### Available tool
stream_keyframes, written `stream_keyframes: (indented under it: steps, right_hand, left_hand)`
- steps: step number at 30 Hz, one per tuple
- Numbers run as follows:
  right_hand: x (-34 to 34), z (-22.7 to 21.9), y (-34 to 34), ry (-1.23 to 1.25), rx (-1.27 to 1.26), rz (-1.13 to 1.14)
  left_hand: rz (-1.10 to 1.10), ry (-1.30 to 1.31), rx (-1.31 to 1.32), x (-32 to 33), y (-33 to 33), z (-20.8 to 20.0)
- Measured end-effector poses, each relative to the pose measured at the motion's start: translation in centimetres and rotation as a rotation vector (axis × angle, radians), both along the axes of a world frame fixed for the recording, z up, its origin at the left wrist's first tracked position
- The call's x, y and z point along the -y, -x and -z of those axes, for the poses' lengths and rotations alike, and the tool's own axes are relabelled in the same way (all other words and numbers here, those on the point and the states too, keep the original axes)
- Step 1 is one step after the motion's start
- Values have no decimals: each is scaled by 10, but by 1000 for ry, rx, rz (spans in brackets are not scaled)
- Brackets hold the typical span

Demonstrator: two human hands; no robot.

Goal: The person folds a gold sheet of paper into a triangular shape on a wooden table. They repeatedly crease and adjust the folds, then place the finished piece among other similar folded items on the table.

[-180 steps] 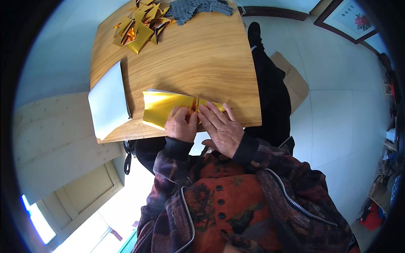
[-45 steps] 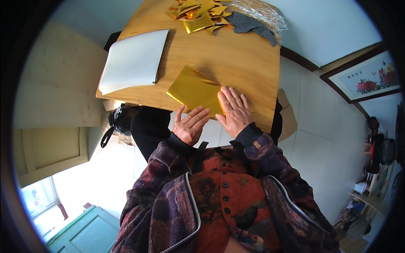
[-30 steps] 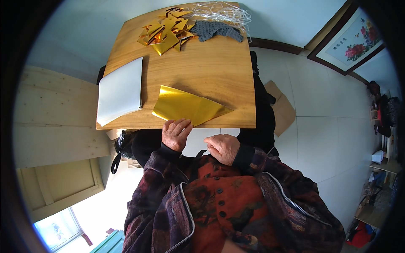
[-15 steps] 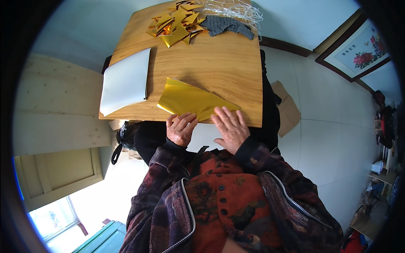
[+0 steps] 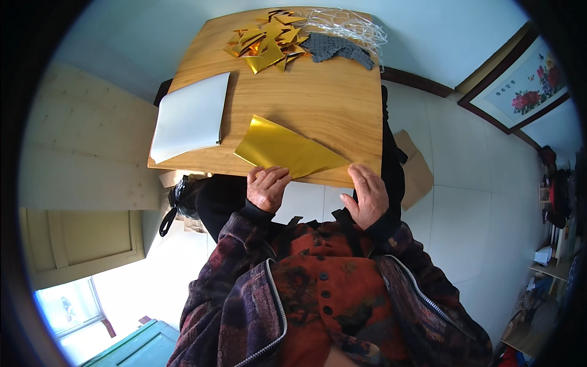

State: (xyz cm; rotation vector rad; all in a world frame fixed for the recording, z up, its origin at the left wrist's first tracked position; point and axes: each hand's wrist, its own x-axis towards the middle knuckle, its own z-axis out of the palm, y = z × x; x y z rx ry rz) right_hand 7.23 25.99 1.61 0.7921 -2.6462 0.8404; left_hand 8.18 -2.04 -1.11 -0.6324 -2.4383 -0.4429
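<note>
A folded sheet of shiny gold paper (image 5: 284, 147) lies at the near edge of the wooden table, tapering to a point on the right. My left hand (image 5: 268, 189) is closed with bent fingers on the sheet's near edge, holding it against the table; its fingertips are partly hidden. At the paper's right tip is my right hand (image 5: 368, 199), fingers stretched out and thumb apart, over the table edge. Nothing shows in its grasp.
A stack of white-backed sheets (image 5: 191, 119) lies on the table's left side. Along the far edge are a heap of folded gold pieces (image 5: 266, 52), a grey textured cloth (image 5: 336, 49) and tangled clear strips (image 5: 348, 25). Brown cardboard (image 5: 416, 171) rests on the floor.
My right hand has slid rightward along the paper to its pointed end and off most of it. My left hand stays at the near edge. The view has shifted slightly.
</note>
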Motion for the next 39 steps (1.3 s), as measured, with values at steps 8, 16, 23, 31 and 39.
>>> stream_keyframes:
  steps: [8, 16, 23, 31, 39]
  right_hand:
    - [48, -4, -2, 594, 796, -234]
    - [47, 8, 45, 533, 710, 0]
    - [51, -25, 154, -351, 433, -441]
    - [100, -29, 168, -505, 353, -520]
    - [81, -9, 144, 45, 94, -314]
  left_hand:
    - [-18, -42, 9, -37, 0, -18]
    - [17, -96, 140, -65, -10, -42]
    - [-9, -305, 275, -19, -15, -71]
    - [1, -315, 183, 5, 43, -40]
    - [1, -435, 379, 8, 66, 2]
